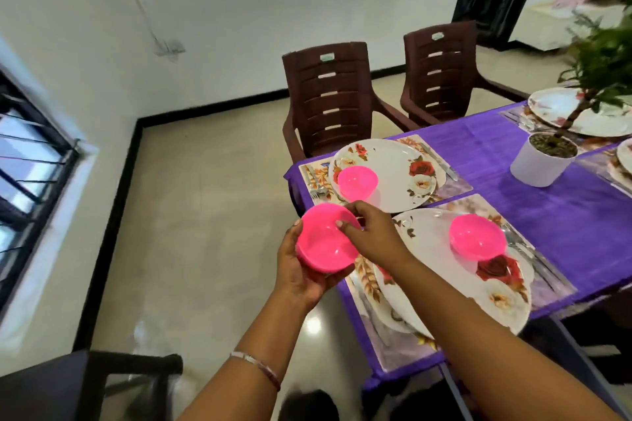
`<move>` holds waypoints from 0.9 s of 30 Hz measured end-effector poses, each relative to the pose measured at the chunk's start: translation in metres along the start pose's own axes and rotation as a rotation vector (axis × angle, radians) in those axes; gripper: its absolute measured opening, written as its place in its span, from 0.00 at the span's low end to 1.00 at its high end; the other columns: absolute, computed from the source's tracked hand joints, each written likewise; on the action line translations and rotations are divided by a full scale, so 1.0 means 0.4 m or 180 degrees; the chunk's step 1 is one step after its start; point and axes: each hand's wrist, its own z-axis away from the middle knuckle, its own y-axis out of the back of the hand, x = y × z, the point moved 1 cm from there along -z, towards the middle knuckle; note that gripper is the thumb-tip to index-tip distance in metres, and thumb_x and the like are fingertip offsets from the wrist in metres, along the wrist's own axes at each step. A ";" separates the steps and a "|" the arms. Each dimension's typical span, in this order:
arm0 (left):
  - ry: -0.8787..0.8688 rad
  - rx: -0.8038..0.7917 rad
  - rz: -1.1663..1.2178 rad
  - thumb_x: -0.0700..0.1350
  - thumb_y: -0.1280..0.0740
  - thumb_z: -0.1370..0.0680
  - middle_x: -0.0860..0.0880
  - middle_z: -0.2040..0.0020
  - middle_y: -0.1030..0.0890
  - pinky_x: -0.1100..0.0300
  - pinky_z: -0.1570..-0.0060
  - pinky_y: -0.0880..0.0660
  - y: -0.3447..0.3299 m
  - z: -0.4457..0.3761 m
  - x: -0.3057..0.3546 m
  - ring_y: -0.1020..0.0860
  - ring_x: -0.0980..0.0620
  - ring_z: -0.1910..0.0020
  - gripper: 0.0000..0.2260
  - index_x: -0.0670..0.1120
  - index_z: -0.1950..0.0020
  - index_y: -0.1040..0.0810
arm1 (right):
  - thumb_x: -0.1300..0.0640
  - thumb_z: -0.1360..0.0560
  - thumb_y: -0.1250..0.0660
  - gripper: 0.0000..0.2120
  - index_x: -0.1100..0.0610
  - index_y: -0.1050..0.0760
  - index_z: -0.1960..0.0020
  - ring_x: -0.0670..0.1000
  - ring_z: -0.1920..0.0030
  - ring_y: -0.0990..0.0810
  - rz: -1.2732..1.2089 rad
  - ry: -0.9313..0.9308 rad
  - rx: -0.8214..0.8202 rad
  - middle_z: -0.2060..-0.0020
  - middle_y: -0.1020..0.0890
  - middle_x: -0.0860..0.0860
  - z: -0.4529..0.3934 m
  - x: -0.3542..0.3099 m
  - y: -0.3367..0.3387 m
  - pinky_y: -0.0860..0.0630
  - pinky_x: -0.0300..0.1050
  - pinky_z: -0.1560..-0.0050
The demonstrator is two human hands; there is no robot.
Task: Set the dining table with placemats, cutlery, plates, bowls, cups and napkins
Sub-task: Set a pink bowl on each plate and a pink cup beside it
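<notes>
From the head view I see the left hand (301,270) cupping a pink bowl (325,243) from below, fingers (333,278) curled under its base and thumb on the near rim. The right hand (371,232) pinches the bowl's far rim, fingertips (342,224) closed on the edge. The bowl hangs over the floor, just off the table's (547,215) corner. Beyond the right fingertips, a second pink bowl (357,183) sits on a floral plate (396,171). To the right of that hand, a third bowl (477,241) rests on the nearer plate (444,284). Both plates lie on placemats (455,186) with cutlery (444,164) beside them.
</notes>
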 end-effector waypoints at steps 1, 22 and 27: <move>-0.0018 -0.0045 -0.0035 0.59 0.33 0.28 0.38 0.47 0.20 0.41 0.55 0.20 0.000 0.037 -0.014 0.21 0.35 0.49 0.23 0.45 0.41 0.24 | 0.57 0.25 0.31 0.11 0.57 0.22 0.44 0.48 0.52 0.23 -0.0024 0.0074 0.0069 0.53 0.20 0.49 0.042 -0.013 0.012 0.26 0.44 0.52; 0.0332 -0.1087 -0.0278 0.67 0.36 0.28 0.39 0.45 0.19 0.41 0.49 0.21 0.021 0.772 -0.520 0.21 0.38 0.44 0.30 0.45 0.37 0.24 | 0.58 0.25 0.32 0.24 0.57 0.32 0.30 0.56 0.37 0.29 0.0619 0.0020 0.1207 0.37 0.28 0.57 1.002 -0.157 0.294 0.34 0.45 0.38; 0.0321 -0.1135 -0.0260 0.66 0.35 0.28 0.39 0.53 0.15 0.40 0.48 0.22 -0.069 0.891 -0.707 0.20 0.38 0.48 0.28 0.44 0.40 0.24 | 0.55 0.26 0.32 0.26 0.57 0.33 0.30 0.55 0.36 0.28 0.0849 0.0070 0.1030 0.36 0.26 0.56 1.163 -0.106 0.481 0.32 0.47 0.37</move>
